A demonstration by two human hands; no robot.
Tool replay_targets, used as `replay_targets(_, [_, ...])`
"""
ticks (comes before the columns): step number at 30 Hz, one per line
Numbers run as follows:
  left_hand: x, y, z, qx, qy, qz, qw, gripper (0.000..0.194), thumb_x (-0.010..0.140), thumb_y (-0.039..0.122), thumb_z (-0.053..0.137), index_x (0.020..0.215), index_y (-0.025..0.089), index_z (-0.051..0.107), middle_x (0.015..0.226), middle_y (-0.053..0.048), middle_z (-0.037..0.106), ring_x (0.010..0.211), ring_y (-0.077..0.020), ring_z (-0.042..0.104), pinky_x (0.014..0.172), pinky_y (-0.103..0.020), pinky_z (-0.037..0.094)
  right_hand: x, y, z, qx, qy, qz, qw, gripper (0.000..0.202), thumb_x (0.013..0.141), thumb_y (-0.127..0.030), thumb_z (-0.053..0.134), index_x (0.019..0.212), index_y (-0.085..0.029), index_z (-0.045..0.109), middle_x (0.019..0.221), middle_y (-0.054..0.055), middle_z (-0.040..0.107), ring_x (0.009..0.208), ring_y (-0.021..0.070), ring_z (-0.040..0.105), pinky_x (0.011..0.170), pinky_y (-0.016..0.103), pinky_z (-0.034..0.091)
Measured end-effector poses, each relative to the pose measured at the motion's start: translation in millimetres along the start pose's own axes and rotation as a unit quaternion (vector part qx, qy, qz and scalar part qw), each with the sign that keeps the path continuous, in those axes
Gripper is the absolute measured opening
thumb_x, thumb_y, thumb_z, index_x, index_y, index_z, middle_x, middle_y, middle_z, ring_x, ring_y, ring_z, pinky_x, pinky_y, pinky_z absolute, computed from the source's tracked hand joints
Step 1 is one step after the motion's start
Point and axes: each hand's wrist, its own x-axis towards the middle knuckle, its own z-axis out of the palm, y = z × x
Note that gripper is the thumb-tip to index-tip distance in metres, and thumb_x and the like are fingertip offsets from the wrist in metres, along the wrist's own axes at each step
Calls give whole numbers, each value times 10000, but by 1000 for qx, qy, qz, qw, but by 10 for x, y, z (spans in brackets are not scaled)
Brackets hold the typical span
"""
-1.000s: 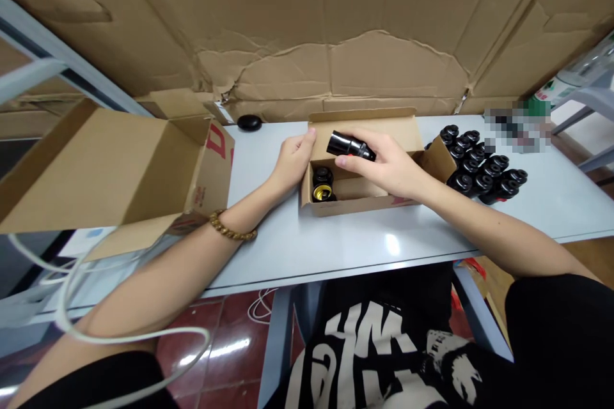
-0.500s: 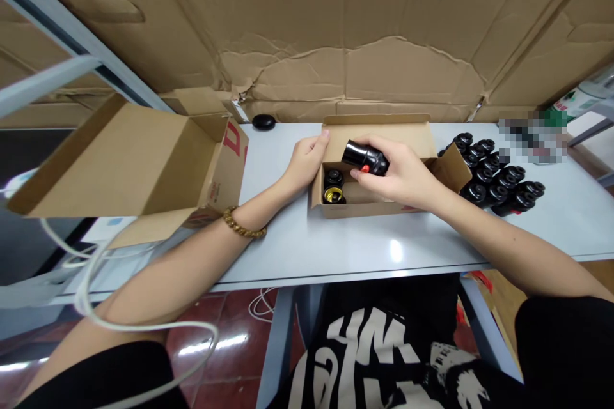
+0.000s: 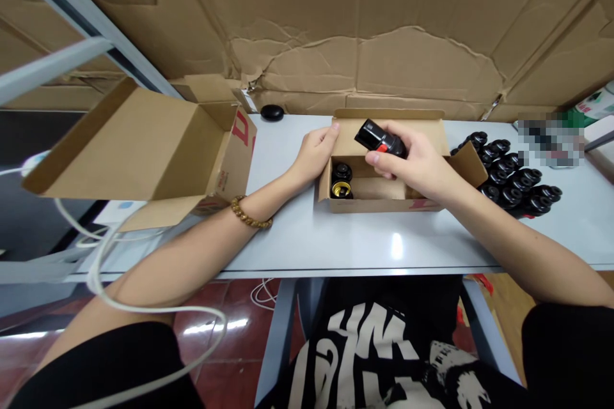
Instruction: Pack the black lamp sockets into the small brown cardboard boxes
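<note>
A small open cardboard box (image 3: 384,206) stands on the table, its flaps spread. At its left end sit a black part (image 3: 341,171) and one showing a gold ring (image 3: 341,190). My left hand (image 3: 314,153) is closed on the box's back left flap. Above the box, my right hand (image 3: 412,160) grips a black cylindrical item (image 3: 377,137) with a red piece on its side, tilted with its wider end up to the left. Several similar black items (image 3: 511,179) stand grouped to the right of the box.
A larger open cardboard box (image 3: 182,153) is at the left, with a white cable (image 3: 144,308) crossing my left arm. A black oval object (image 3: 272,113) lies at the table's back edge, before a cardboard wall (image 3: 307,32).
My right hand has tilted the black item more steeply and raised it a little above the box. The view has shifted slightly; my left hand stays at the flap.
</note>
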Motion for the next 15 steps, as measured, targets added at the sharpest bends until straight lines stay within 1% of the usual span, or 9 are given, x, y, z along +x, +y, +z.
replay_targets(2, [-4,7,0,13,6,8,1000,599,1090,713,704,732,244,602,729,-16,630,805,-223,602,715,-346,438,5,-30,-13,-15,16,-12,1000,441,950,-534,894,1233,-223,761,941,21,713,804,202,654,732,370,556])
replay_targets(4, [-5,7,0,19,8,11,1000,596,1097,701,701,735,240,598,724,-15,623,797,-220,590,711,-344,433,3,-61,-21,-46,37,-36,998,384,936,-491,873,1182,-214,770,998,38,738,887,224,693,817,395,589])
replay_targets(6, [-4,0,-1,22,9,18,1000,607,1105,706,689,732,236,594,722,-19,620,797,-220,584,713,-344,432,3,-77,-22,-72,43,-51,995,351,917,-453,856,1151,-205,772,1025,43,751,934,236,706,885,413,599])
replay_targets(7, [-2,-4,-2,21,7,23,999,615,1107,715,681,731,235,595,724,-23,621,800,-221,583,715,-344,433,4,-76,-21,-77,40,-54,995,344,911,-446,854,1139,-203,769,1018,40,750,929,233,701,892,413,597])
replay_targets(10, [2,-14,-2,21,2,31,999,639,1099,761,662,740,235,603,731,-28,620,811,-227,583,722,-345,440,9,-42,-15,-63,22,-47,997,387,931,-499,877,1152,-205,755,988,30,727,902,215,675,850,387,576])
replay_targets(12, [4,-19,-2,25,-2,31,999,652,1095,787,648,750,236,601,734,-25,609,814,-226,580,727,-345,441,6,-14,-11,-33,13,-43,998,433,987,-561,861,1208,-205,751,970,28,702,894,206,663,796,361,553])
replay_targets(15, [6,-31,-3,39,-1,32,999,655,1106,795,618,767,235,586,748,-19,597,816,-218,568,734,-345,442,-12,-8,-1,17,5,-45,999,440,1056,-591,832,1250,-205,746,903,9,652,821,176,628,708,325,502])
